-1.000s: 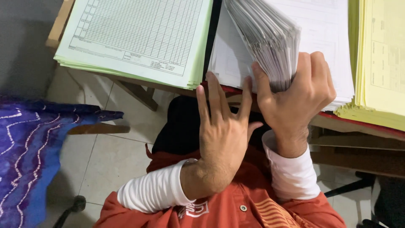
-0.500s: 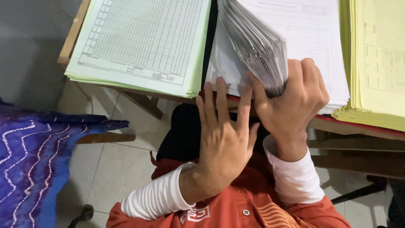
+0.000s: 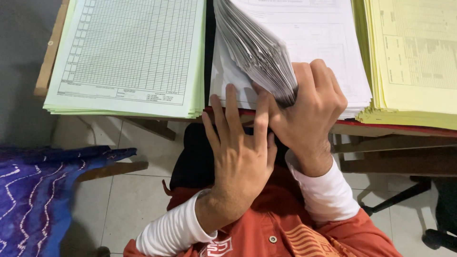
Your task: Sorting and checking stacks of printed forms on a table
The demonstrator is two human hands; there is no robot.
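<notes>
My right hand grips the lifted near edge of a thick bundle of white sheets, bending it up from the white printed stack on the table. My left hand lies flat with fingers spread, its fingertips resting on the stack's near left corner beside the raised bundle. Both wrists show white sleeves under an orange garment.
A pale green stack of ruled forms lies left of the white stack. A yellow stack lies on the right. The wooden table edge runs below. A blue patterned cloth hangs at lower left over a tiled floor.
My left hand has slid forward from below the table edge onto the white stack. My right hand has kept its grip on the raised sheets. The view has shifted slightly.
</notes>
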